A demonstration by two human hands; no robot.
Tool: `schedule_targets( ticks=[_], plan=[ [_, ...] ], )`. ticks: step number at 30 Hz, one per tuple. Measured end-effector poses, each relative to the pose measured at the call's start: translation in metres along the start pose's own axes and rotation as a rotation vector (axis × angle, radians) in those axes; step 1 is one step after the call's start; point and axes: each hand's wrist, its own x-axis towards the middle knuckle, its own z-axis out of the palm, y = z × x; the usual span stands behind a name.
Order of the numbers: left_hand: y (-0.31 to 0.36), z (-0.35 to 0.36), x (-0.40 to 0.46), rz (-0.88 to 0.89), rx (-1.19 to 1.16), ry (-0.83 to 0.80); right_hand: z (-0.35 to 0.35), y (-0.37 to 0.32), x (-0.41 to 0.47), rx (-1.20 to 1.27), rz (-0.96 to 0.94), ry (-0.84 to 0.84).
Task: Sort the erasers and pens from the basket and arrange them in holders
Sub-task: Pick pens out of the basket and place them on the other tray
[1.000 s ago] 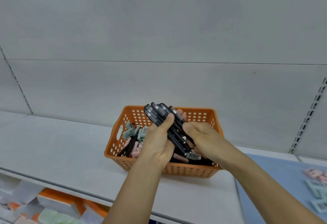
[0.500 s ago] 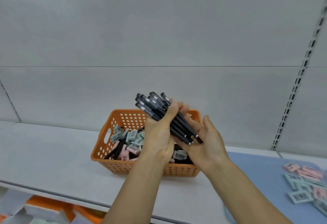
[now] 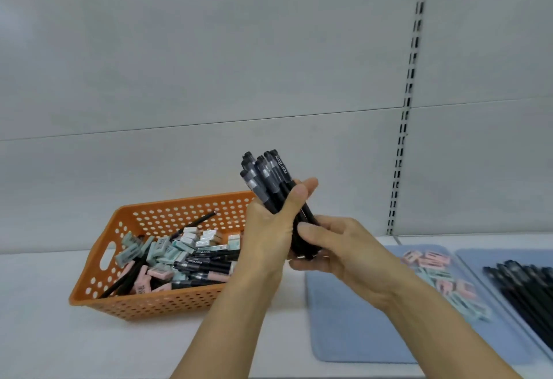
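Centrally, above the shelf [image 3: 59,342]: bundle of black pens [image 3: 270,182], near upright, caps up, gripped by left hand [image 3: 269,229] with thumb curled across the barrels; lower ends cupped by right hand [image 3: 344,254], fingers curled round them. Left part of shelf: orange basket [image 3: 125,304], perforated, holding loose mint and pink erasers [image 3: 167,254] mixed with more black pens. Right part of shelf: blue tray [image 3: 353,330] bearing a pile of pink and mint erasers along its right side; second blue tray [image 3: 475,254] just beside it at the right edge, carrying black pens laid flat.
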Motion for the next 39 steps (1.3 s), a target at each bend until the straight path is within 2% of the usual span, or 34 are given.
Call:
schedule_targets(
  ticks=[2,4,6,9,12,14,18,20,22,23,25,26,28,30,32,35,37,39],
  plan=[
    [-0.005,0.018,-0.002,-0.001,0.109,-0.107,-0.018,-0.011,-0.015,-0.180,0.023,-0.001],
    [-0.012,0.040,-0.006,-0.059,0.098,-0.235,-0.034,-0.020,-0.027,-0.318,0.058,0.015],
    [-0.019,0.061,-0.008,-0.103,0.033,-0.335,-0.051,-0.025,-0.040,-0.354,0.083,0.041],
    [-0.028,0.088,-0.007,-0.171,-0.270,-0.466,-0.076,-0.024,-0.066,-0.292,0.162,0.006],
    [-0.039,0.113,-0.003,-0.229,-0.668,-0.480,-0.103,-0.023,-0.092,-0.198,0.314,-0.066],
    [-0.050,0.135,-0.004,-0.206,-0.687,-0.460,-0.119,-0.021,-0.108,-0.225,0.342,-0.013],
    [-0.069,0.183,-0.011,-0.199,-0.488,-0.318,-0.133,-0.008,-0.128,-0.413,0.194,0.296],
    [-0.075,0.202,-0.014,-0.186,-0.395,-0.226,-0.144,-0.003,-0.138,-0.494,0.151,0.397],
    [-0.084,0.213,-0.015,-0.070,-0.198,-0.112,-0.160,-0.001,-0.149,-0.641,0.156,0.472],
    [-0.086,0.217,-0.016,0.023,-0.059,-0.114,-0.168,-0.001,-0.154,-0.704,0.162,0.496],
    [-0.089,0.229,-0.021,0.152,0.180,-0.270,-0.183,-0.002,-0.163,-0.735,0.175,0.507],
    [-0.093,0.235,-0.021,0.152,0.254,-0.355,-0.190,-0.004,-0.167,-0.714,0.185,0.505],
    [-0.099,0.245,-0.019,0.073,0.335,-0.458,-0.211,-0.007,-0.174,-0.709,0.209,0.549],
    [-0.111,0.252,-0.019,0.023,0.426,-0.555,-0.248,-0.008,-0.182,-0.805,0.252,0.702],
    [-0.125,0.254,-0.027,0.052,0.674,-0.696,-0.291,-0.008,-0.191,-1.011,0.420,0.840],
    [-0.151,0.257,-0.041,0.206,1.009,-0.944,-0.337,0.002,-0.205,-1.234,0.746,0.877],
    [-0.167,0.259,-0.046,0.285,1.158,-1.020,-0.349,0.010,-0.205,-1.286,0.794,0.883],
    [-0.177,0.261,-0.049,0.277,1.244,-1.062,-0.351,0.013,-0.200,-1.356,0.805,0.885]
  ],
)
